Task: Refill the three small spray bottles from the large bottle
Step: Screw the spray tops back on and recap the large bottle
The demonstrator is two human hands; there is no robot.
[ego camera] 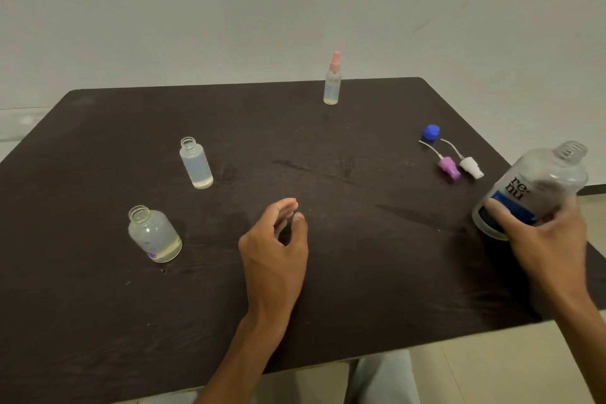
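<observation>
My right hand grips the large clear bottle with a blue label; it is uncapped and tilted at the table's right edge. My left hand hovers over the table's middle, fingers loosely curled and holding nothing. Two small uncapped bottles stand on the left: a squat one near me and a slimmer one behind it, each with a little yellowish liquid. A third small spray bottle with a pink sprayer on stands upright at the back.
On the dark table, at the right, lie a blue cap, a purple sprayer head and a white sprayer head, both with dip tubes. A pale wall rises behind the table.
</observation>
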